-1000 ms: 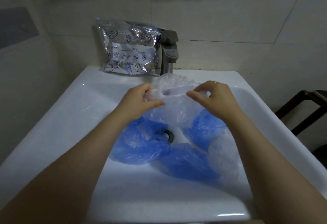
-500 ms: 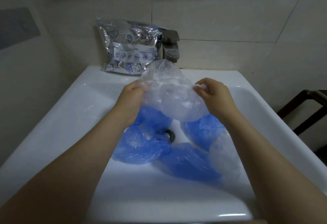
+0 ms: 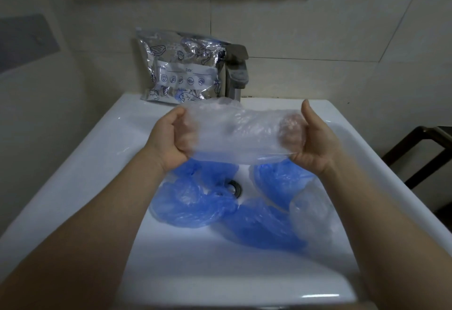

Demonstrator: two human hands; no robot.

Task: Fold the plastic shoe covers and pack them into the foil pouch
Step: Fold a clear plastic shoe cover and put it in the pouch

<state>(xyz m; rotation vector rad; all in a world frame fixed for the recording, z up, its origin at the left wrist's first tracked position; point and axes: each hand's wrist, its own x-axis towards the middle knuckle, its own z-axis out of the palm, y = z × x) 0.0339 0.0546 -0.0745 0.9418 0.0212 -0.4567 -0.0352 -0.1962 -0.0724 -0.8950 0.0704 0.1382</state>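
Observation:
A clear plastic shoe cover is stretched wide above the sink between my two hands. My left hand holds its left end, fingers curled inside the plastic. My right hand holds the right end, fingers curled within the cover and thumb pointing up. Several blue shoe covers lie crumpled in the basin around the drain, with another clear cover at the right. The foil pouch leans upright against the wall behind the sink, left of the tap, with something blue showing at its top.
The white sink fills most of the view, its drain in the middle. A metal tap stands at the back rim. Tiled walls enclose the left and back. A dark wooden frame stands to the right.
My hands have moved apart and turned palms inward, pulling the bunched clear cover out into a long flat shape. The blue covers and the pouch have not moved.

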